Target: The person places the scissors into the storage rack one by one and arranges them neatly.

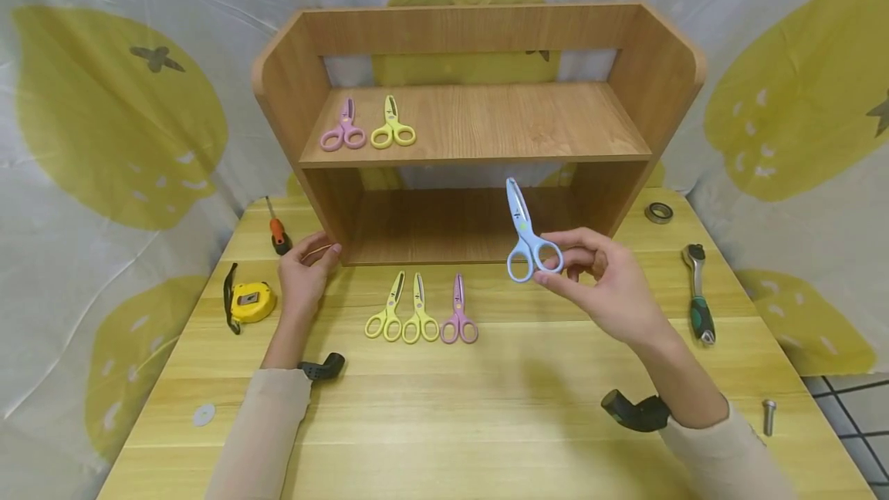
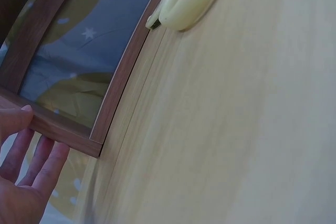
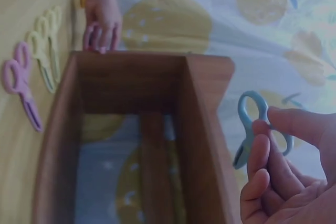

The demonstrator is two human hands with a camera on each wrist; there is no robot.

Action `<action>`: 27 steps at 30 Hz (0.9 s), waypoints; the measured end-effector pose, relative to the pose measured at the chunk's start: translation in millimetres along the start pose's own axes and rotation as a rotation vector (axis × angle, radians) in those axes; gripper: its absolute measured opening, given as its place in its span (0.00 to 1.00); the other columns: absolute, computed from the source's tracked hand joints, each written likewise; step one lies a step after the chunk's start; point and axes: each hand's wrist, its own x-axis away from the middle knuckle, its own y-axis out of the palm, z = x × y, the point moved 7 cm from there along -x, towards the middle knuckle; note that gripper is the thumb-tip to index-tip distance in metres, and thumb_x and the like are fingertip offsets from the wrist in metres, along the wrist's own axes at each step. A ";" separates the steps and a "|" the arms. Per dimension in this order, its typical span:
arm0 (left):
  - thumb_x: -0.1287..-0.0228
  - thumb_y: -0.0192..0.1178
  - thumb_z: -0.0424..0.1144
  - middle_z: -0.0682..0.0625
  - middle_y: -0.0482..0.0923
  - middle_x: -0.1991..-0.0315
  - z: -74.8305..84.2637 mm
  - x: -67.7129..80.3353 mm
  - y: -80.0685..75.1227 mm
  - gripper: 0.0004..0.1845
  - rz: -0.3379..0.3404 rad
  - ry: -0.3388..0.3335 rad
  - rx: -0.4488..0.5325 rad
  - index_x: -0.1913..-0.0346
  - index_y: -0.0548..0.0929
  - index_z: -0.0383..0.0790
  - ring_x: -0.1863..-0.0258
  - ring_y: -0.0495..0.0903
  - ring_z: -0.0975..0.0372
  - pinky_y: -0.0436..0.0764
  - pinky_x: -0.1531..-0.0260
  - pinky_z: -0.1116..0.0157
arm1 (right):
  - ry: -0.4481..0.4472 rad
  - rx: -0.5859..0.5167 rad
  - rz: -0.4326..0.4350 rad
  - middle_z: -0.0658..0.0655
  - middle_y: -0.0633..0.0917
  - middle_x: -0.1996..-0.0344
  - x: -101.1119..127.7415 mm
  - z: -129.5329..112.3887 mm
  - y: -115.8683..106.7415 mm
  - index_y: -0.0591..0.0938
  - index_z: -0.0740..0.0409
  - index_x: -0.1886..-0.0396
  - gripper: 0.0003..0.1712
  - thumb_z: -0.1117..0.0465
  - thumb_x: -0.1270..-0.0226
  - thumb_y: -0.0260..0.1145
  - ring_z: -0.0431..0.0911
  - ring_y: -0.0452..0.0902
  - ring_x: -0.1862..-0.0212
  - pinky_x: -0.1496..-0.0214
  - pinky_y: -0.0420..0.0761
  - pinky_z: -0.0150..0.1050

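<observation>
Light blue scissors (image 1: 523, 230) are pinched by one handle loop between the thumb and fingers of my right hand (image 1: 604, 276), raised in front of the wooden shelf's lower opening, blades pointing up. My left hand (image 1: 305, 268) grips the lower left side of the wooden shelf (image 1: 472, 149), thumb and fingers on either side of the panel in the left wrist view. Pink scissors (image 1: 343, 130) and yellow scissors (image 1: 392, 126) lie on the upper board at left. Before the shelf lie two yellow scissors (image 1: 386, 311) (image 1: 420, 313) and pink scissors (image 1: 458, 313) in a row.
At left are a screwdriver (image 1: 276, 228), a yellow tape measure (image 1: 251, 302) and a grey washer (image 1: 204, 415). On the right are a bearing ring (image 1: 658, 212), a green-handled ratchet (image 1: 698, 295) and a bolt (image 1: 769, 417). A lemon-print cloth (image 1: 104, 176) hangs behind.
</observation>
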 end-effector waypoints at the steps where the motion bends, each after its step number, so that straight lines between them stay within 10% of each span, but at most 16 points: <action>1: 0.36 0.74 0.38 0.49 0.86 0.47 -0.4 -0.1 -0.7 0.21 0.001 -0.002 0.000 0.41 0.86 0.44 0.52 0.86 0.66 0.86 0.58 0.77 | -0.023 -0.014 0.009 0.52 0.91 0.67 -5.1 -5.7 -2.0 0.84 0.59 0.43 0.22 0.68 0.37 0.76 0.43 0.77 0.69 0.67 0.78 0.31; 27: 0.36 0.73 0.36 0.53 0.87 0.51 0.6 1.3 2.0 0.21 -0.011 -0.026 0.041 0.40 0.86 0.43 0.55 0.87 0.69 0.87 0.59 0.76 | 0.120 0.004 0.071 0.49 0.92 0.61 -151.2 -36.2 18.7 0.84 0.55 0.41 0.24 0.55 0.35 0.77 0.42 0.85 0.59 0.59 0.79 0.35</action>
